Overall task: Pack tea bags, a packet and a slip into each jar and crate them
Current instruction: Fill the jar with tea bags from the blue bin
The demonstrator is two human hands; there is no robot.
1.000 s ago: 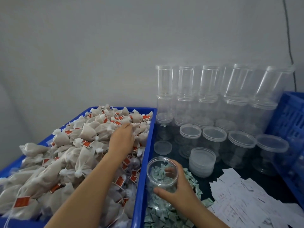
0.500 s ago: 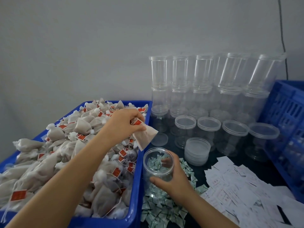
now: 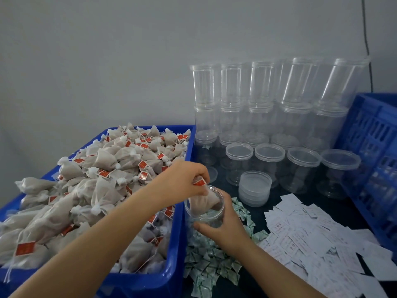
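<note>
Head view: left hand reached in from lower left, forearm running diagonally over the blue bin, wrist bent down, fingers curled and pinching the top of a tea bag at its red tag. Bag hung from the fingertips, lower part already inside the mouth of the open jar. Right hand came in from lower right, fingers wrapped round the far side of the jar, thumb across the near wall, holding it upright. Jar sat just right of the bin wall, over the pile of green-white packets; bottom edge hidden by the hand, so contact with the pile could not be judged.

Outward: bin heaped with more tea bags, white mesh with red tags. White paper slips scattered right of the packets on the dark table. Stack of clear lids just behind the jar. Behind that, lidded empty jars in a front row, more stacked against the grey wall. Blue slatted crate at far right, touching the jar stack or just beside it.
</note>
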